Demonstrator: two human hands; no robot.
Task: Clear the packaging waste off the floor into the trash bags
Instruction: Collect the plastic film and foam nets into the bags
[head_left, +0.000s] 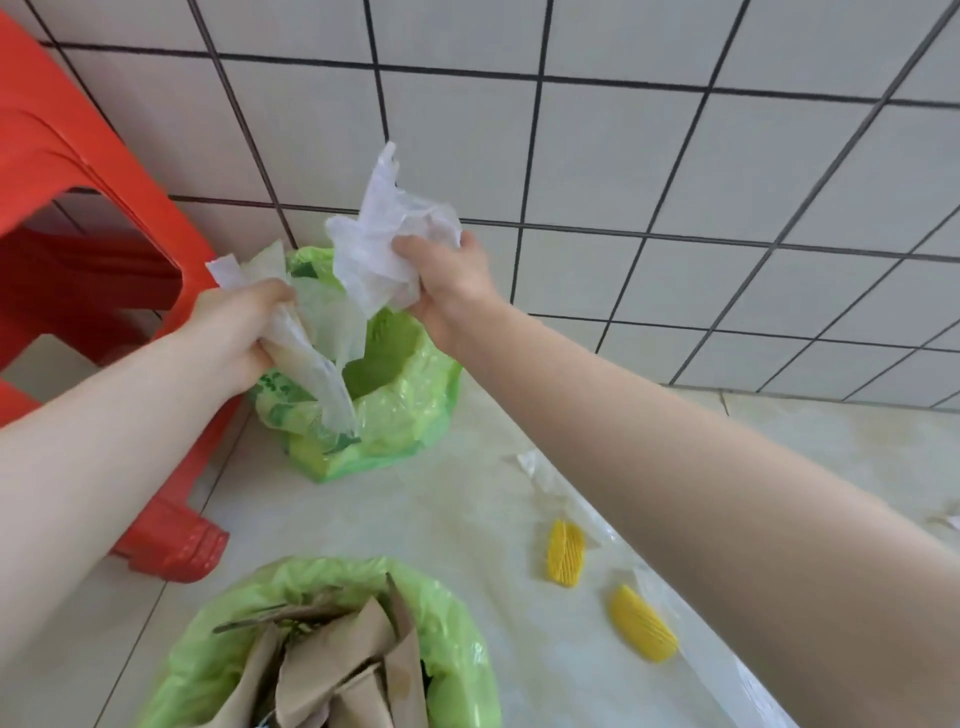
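White tiled wall (623, 156) with dark grout filled the far side; pale glossy floor (441, 519) ran below it. Red plastic stool (88, 218) stood at left, one foot planted near the left arm.

Near bag (457, 649), green, sat at the bottom edge, open, stuffed with brown cardboard (337, 670). Far bag (405, 405), also green, stood against the wall just right of the stool, mouth open. Dark green print showed on its left side; blurred, not readable.

Left hand (234, 338) gripped a wad of clear film (317, 353), fingers curled round it; the film trailed down into the far bag's mouth. Right hand (452, 286) clutched a crumpled white plastic wrap (384, 239), held just above that same bag, loose corner sticking up against the wall.

Still on the floor, right of centre: a long strip of clear plastic (550, 478), mostly hidden under the right forearm, running toward the near right edge. Two yellow ribbed pieces (566, 553) lay beside it, slightly apart, the second (644, 629) nearer. A small scrap (953, 519) showed at the far right edge, too cut off to identify.
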